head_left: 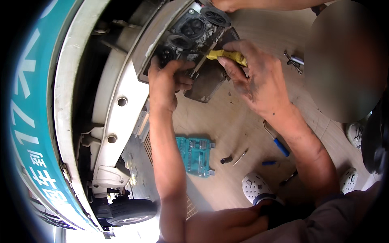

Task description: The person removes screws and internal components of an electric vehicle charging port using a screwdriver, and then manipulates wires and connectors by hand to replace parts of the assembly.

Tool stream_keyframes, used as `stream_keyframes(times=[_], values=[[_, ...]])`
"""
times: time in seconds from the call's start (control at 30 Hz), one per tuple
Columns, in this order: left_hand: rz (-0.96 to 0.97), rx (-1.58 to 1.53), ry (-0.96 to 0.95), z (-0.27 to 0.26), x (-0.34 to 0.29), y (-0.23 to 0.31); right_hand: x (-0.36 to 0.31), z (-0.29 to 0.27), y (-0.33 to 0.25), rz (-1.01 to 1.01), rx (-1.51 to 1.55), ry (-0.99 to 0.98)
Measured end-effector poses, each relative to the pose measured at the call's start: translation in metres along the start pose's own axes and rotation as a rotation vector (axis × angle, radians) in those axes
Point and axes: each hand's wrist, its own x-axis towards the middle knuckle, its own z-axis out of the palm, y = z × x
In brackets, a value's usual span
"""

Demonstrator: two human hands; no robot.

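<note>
My left hand [164,83] rests against the lower end of an open, grimy metal lamp box [139,67]. Its thumb and forefinger are spread apart; the other fingers curl partly out of sight. Closed around a yellow-handled tool [227,56] is my right hand [261,75], beside the box. A thin dark shaft seems to run from the handle into the box, but its tip is hard to make out. Inside the box sit round black fittings [192,27]. A dark flap [206,87] hangs below the box's right side.
A vehicle's white beam [117,117] and teal body panel [34,133] curve along the left. On the floor lie a teal socket set case [197,156], a socket [226,160], a blue-handled tool [281,146] and metal tools [294,61]. Another person's arm [263,5] reaches in above.
</note>
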Motion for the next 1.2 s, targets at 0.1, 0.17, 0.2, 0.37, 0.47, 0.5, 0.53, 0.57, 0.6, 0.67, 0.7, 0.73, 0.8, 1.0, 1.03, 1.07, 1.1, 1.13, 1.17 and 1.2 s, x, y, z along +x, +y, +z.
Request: stream_keyframes(times=[0.1,0.17,0.2,0.37,0.47,0.5,0.53,0.57,0.6,0.67,0.7,0.73,0.8,1.0,1.03,1.07,1.1,1.13,1.17,1.2], values=[[-0.039,-0.027,-0.003,0.001,0.0,-0.002,0.0,0.003,0.0,-0.002,0.04,-0.011],[-0.02,-0.042,-0.007,0.003,-0.003,-0.003,0.001,0.003,-0.002,-0.037,0.053,-0.014],[-0.008,-0.052,-0.011,0.003,-0.005,-0.003,0.002,0.004,-0.003,-0.067,0.041,-0.004],[-0.005,-0.089,-0.072,0.005,-0.005,0.002,0.001,0.002,-0.006,-0.178,0.107,-0.033],[-0.098,-0.255,-0.099,0.0,0.002,-0.006,-0.002,0.003,-0.013,-0.108,0.051,-0.084],[-0.072,-0.289,-0.064,0.001,0.0,-0.009,-0.002,0.004,-0.014,-0.08,0.04,-0.062],[-0.05,-0.323,-0.028,0.003,-0.003,-0.011,-0.002,0.004,-0.015,-0.048,0.029,-0.043],[-0.048,-0.333,-0.028,0.005,-0.007,-0.014,-0.002,0.006,-0.013,-0.055,0.023,-0.048],[-0.026,-0.287,-0.005,0.007,-0.012,-0.017,-0.003,0.008,-0.009,-0.074,0.005,-0.034],[0.002,-0.248,0.023,0.006,-0.018,-0.021,-0.001,0.008,-0.01,-0.104,-0.013,-0.023],[0.018,-0.282,0.05,0.006,-0.019,-0.024,-0.002,0.007,-0.011,-0.066,-0.016,-0.012],[0.034,-0.314,0.079,0.005,-0.019,-0.026,-0.002,0.009,-0.011,-0.028,-0.015,-0.001],[0.038,-0.325,0.062,0.002,-0.022,-0.03,-0.002,0.008,-0.014,0.115,-0.012,-0.019],[-0.138,-0.373,-0.108,0.01,-0.031,-0.033,-0.01,0.011,-0.011,0.169,0.002,0.062],[-0.184,-0.475,-0.122,0.018,-0.032,-0.03,-0.008,0.008,-0.013,0.116,0.011,0.091],[-0.178,-0.487,-0.11,0.024,-0.03,-0.032,-0.006,0.01,-0.012,0.064,0.025,0.114],[-0.202,-0.579,-0.086,0.03,-0.028,-0.032,-0.004,0.006,-0.011,0.033,0.052,0.048],[-0.228,-0.671,-0.062,0.034,-0.026,-0.033,-0.004,0.006,-0.011,0.015,0.064,0.005],[-0.222,-0.685,-0.051,0.033,-0.022,-0.034,-0.003,0.006,-0.011,-0.007,0.078,-0.035],[-0.242,-0.71,-0.071,0.033,-0.017,-0.036,-0.004,0.01,-0.01,-0.024,0.031,0.002]])
